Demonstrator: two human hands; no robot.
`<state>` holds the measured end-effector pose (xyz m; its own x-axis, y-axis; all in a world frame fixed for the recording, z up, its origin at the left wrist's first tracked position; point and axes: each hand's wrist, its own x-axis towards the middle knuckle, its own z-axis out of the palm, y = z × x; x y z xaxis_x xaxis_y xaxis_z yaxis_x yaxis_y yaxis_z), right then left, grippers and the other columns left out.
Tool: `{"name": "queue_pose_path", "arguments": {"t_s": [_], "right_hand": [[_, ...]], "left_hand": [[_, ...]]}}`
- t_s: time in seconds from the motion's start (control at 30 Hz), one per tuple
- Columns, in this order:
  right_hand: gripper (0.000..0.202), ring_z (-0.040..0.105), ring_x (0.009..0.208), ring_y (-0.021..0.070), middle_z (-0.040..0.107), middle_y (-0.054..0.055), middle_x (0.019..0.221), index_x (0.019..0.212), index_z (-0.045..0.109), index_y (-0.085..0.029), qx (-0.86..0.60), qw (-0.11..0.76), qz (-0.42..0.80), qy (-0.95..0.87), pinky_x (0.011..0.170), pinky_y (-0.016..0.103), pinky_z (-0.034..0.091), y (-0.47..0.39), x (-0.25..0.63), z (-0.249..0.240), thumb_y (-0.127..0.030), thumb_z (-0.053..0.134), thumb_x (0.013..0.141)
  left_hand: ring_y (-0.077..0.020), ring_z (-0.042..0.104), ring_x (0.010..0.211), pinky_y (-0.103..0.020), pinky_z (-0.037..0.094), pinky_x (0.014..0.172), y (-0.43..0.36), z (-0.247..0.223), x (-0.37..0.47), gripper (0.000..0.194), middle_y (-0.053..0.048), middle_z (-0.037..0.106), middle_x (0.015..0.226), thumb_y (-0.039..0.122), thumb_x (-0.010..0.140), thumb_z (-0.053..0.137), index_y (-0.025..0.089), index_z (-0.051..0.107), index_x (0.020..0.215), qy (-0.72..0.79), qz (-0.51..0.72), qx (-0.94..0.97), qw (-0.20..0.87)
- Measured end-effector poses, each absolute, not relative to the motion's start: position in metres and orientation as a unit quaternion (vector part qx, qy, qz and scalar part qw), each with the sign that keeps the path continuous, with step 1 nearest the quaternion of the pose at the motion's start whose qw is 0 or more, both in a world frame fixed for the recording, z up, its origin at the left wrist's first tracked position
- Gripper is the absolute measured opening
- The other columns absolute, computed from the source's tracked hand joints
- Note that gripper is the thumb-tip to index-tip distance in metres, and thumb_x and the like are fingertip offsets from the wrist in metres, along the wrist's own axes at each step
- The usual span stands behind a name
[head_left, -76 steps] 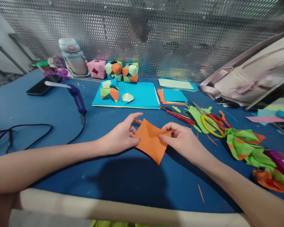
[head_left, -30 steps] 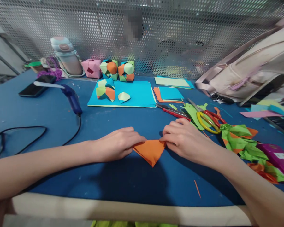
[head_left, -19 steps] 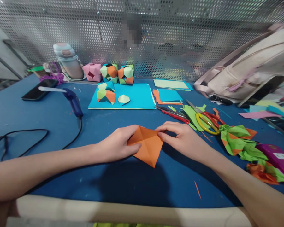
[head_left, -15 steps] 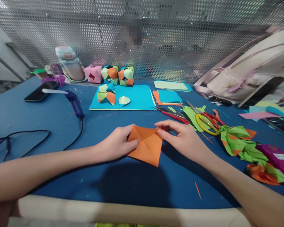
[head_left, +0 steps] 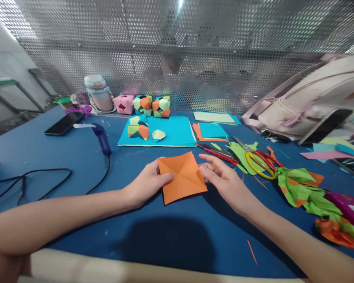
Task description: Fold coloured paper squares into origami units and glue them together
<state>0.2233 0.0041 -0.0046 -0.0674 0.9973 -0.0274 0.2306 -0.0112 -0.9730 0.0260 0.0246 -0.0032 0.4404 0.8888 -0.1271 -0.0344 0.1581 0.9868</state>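
Observation:
A square of orange paper [head_left: 183,184] with crossing creases is held above the blue table, lying nearly flat. My left hand [head_left: 149,181] grips its left side, thumb on top and fingers beneath. At the paper's right edge is my right hand [head_left: 221,179], its thumb and curled fingers closed on the edge while the index finger sticks out. Behind the paper, a cyan sheet [head_left: 177,131] carries a partly joined piece of folded green, orange and blue units [head_left: 138,131] and a single pale green folded unit [head_left: 159,135].
Scissors with yellow and red handles [head_left: 261,163], red-handled scissors [head_left: 220,155] and crumpled paper [head_left: 301,188] lie right. Paper stacks [head_left: 214,130], folded paper balls [head_left: 161,107], a bottle [head_left: 98,94] and a backpack [head_left: 312,102] stand behind. Left are a blue corded tool [head_left: 102,139] and a phone [head_left: 63,124].
The orange paper has turned and now faces up more squarely. My right hand's grip has shifted from the upper right corner to the right edge. The camera view has tilted up slightly.

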Motion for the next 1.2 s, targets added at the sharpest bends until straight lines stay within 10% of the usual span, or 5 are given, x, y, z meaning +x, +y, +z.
{"name": "queue_pose_path", "arguments": {"t_s": [0.93, 1.2], "right_hand": [[0.019, 0.055, 0.058, 0.0099, 0.060, -0.001, 0.070, 0.076, 0.060, -0.018, -0.483, 0.487, 0.552, -0.474, 0.056, 0.024, 0.047, 0.002, 0.218, -0.012, -0.037, 0.065, 0.075], [0.019, 0.063, 0.061, 0.0130, 0.063, 0.002, 0.066, 0.069, 0.055, -0.016, -0.460, 0.491, 0.674, -0.306, 0.066, 0.030, 0.055, 0.004, 0.211, -0.008, -0.024, 0.072, 0.066]], "left_hand": [[-0.0158, 0.062, 0.082, -0.026, 0.047, 0.076, 0.027, -0.005, 0.027, 0.010, -0.002, 0.067, 0.083, 0.020, 0.076, 0.055, 0.016, 0.061, 0.084, 0.319, 0.428, 0.328, 0.779], [-0.0209, 0.059, 0.103, -0.030, 0.046, 0.089, 0.033, -0.004, 0.026, 0.033, -0.009, 0.064, 0.112, 0.032, 0.080, 0.059, 0.014, 0.061, 0.106, 0.251, 0.448, 0.345, 0.786]]}}
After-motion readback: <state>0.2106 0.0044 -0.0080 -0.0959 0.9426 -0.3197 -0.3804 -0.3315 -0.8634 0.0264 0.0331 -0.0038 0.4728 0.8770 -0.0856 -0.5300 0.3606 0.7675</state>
